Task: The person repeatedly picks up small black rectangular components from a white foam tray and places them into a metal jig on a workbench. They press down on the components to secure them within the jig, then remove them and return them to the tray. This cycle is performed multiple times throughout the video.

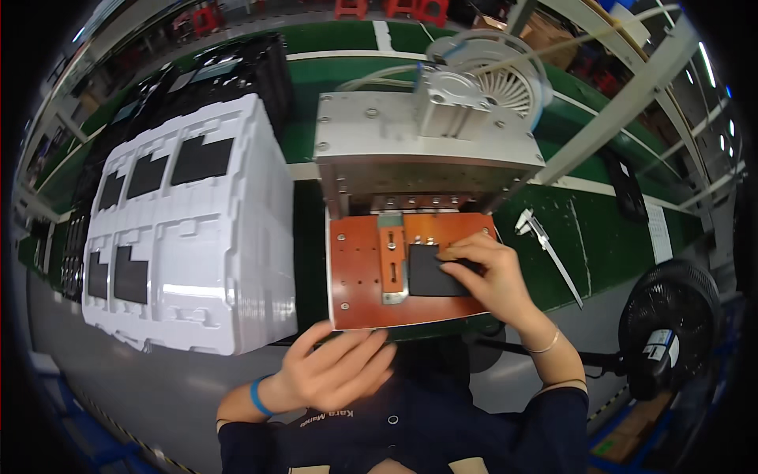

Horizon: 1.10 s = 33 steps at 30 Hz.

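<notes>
My right hand (pixel 488 272) rests its fingers on a flat black rectangular part (pixel 430 272) lying on the orange-brown fixture plate (pixel 359 276) of a small metal press (pixel 422 146). A narrow orange and metal guide strip (pixel 392 257) runs along the part's left edge. My left hand (pixel 339 367) hovers palm down, fingers spread, just in front of the plate's near edge and holds nothing. A blue band sits on my left wrist, a thin bracelet on my right.
A stack of white moulded trays (pixel 189 229) holding several black parts stands to the left, with black trays (pixel 229 71) behind it. A caliper (pixel 549 249) lies on the green bench right of the press. A black fan (pixel 671 324) stands at the lower right.
</notes>
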Each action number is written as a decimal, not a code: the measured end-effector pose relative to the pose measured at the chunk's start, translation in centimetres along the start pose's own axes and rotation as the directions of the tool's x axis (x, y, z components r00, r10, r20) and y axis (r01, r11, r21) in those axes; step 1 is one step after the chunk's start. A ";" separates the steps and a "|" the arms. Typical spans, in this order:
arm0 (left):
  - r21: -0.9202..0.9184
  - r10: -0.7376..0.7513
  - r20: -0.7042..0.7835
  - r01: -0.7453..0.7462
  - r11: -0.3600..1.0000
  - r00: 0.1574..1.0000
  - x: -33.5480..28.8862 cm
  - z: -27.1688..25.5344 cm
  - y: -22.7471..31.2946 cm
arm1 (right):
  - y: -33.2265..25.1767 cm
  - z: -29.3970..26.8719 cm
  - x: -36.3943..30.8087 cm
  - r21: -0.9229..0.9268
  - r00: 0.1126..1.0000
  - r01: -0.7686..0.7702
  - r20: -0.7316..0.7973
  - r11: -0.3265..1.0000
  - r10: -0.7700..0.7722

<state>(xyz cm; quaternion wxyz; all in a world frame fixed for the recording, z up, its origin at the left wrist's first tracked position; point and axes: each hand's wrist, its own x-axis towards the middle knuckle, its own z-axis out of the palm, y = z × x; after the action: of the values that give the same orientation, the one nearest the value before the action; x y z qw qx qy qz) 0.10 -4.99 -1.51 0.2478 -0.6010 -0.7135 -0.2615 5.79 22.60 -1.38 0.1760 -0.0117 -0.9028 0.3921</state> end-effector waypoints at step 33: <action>-0.177 -0.117 0.450 0.217 0.960 0.885 4.1 5.2 -2.4 | 1.1 1.5 1.0 -0.424 0.968 0.233 0.011 0.875 -0.252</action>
<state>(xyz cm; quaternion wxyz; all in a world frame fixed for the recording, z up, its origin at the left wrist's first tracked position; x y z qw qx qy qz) -3.10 1.18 -2.80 -0.0103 -0.6040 -0.7662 -0.2193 4.19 22.46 -2.84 0.2368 0.0549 -0.9564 0.1620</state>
